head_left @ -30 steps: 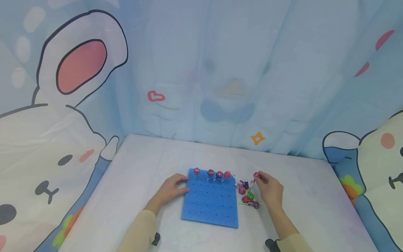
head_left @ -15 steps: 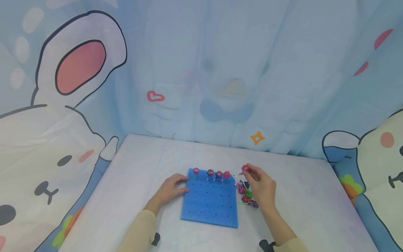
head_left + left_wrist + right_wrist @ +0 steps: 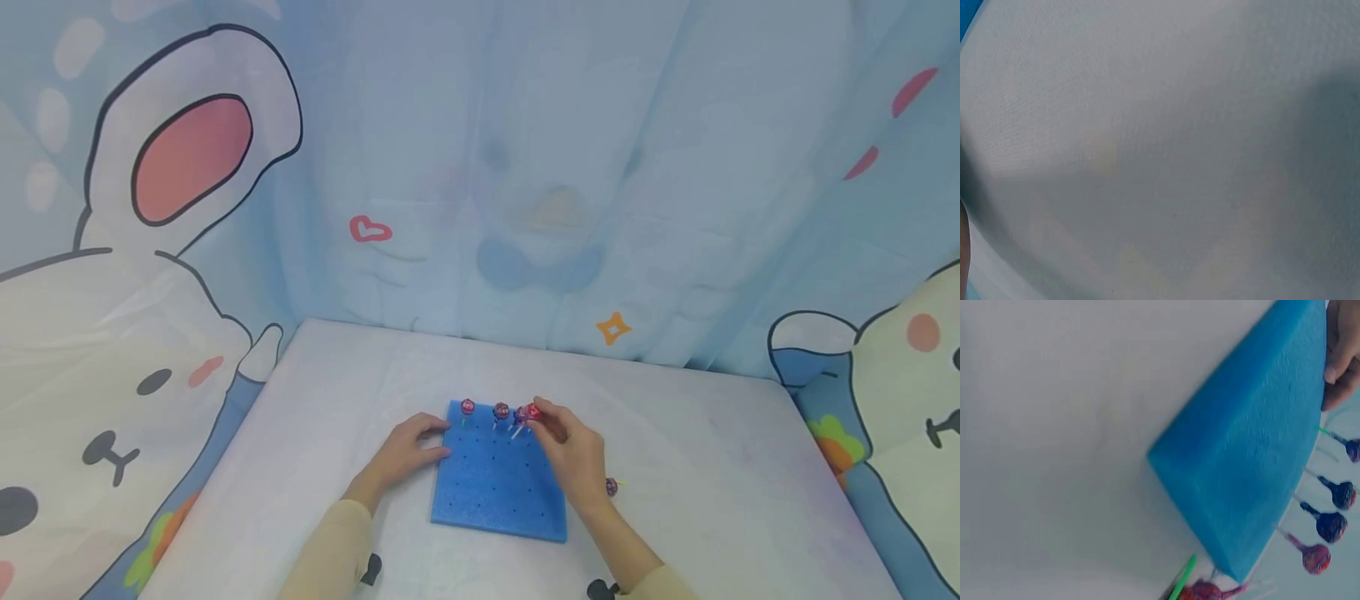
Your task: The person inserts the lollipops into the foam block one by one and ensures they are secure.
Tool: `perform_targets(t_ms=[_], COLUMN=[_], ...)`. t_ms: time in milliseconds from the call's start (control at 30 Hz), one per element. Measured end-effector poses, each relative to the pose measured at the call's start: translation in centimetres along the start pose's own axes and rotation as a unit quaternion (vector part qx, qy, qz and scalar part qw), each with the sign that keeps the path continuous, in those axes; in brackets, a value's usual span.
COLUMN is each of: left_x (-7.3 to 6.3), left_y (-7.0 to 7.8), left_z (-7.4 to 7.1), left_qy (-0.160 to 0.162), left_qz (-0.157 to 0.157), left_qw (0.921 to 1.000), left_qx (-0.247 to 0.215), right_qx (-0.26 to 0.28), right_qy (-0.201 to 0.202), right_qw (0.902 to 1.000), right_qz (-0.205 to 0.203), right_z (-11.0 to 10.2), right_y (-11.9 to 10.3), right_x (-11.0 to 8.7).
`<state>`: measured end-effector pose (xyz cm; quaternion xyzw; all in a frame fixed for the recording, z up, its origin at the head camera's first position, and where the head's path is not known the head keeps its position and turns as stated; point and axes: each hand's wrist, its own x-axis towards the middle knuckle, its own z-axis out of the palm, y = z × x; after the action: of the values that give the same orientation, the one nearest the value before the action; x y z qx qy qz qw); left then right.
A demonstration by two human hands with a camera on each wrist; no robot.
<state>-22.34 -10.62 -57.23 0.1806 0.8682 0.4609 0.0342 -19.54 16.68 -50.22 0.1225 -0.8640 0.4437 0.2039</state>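
My right hand point(image 3: 573, 454) pinches a red-wrapped lollipop point(image 3: 532, 411), its white stick slanting down over the back of a blue foam board point(image 3: 495, 479). Small holes dot the board in rows. Along its far edge, lollipops stand on their sticks: a red one point(image 3: 468, 407) at the left corner, then a dark red one point(image 3: 501, 411); the others are partly hidden by the held lollipop and fingers. The right wrist view shows this row from the side, with a pink lollipop point(image 3: 1316, 559) nearest. My left hand point(image 3: 408, 450) touches the board's left edge with fingertips and thumb.
Right of the board, loose lollipops lie mostly behind my right hand; a dark-wrapped lollipop point(image 3: 611, 487) shows past the wrist. At the bottom of the right wrist view are a red lollipop point(image 3: 1205, 590) and a green stick point(image 3: 1183, 578). White cloth point(image 3: 360, 358) covers the table.
My right hand has lifted the red lollipop from beside the loose ones and carried it left over the board's back row. My left hand and the board stay in place.
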Motion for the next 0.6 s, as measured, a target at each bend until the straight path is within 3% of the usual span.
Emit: perform_targets(t_ms=[333, 600], left_x=[0.2, 0.2], left_y=[-0.3, -0.4], left_z=[0.0, 0.0], left_qy=[-0.001, -0.001], left_qz=[-0.011, -0.011], left_qw=[0.9999, 0.9999], left_qx=[-0.003, -0.004], right_qx=[0.026, 0.005], right_qy=[-0.017, 0.001], right_qw=[0.9991, 0.9973], right_qz=[-0.028, -0.073], right_z=[3.6, 5.6], right_y=[-0.3, 0.9], right_x=[-0.6, -0.9])
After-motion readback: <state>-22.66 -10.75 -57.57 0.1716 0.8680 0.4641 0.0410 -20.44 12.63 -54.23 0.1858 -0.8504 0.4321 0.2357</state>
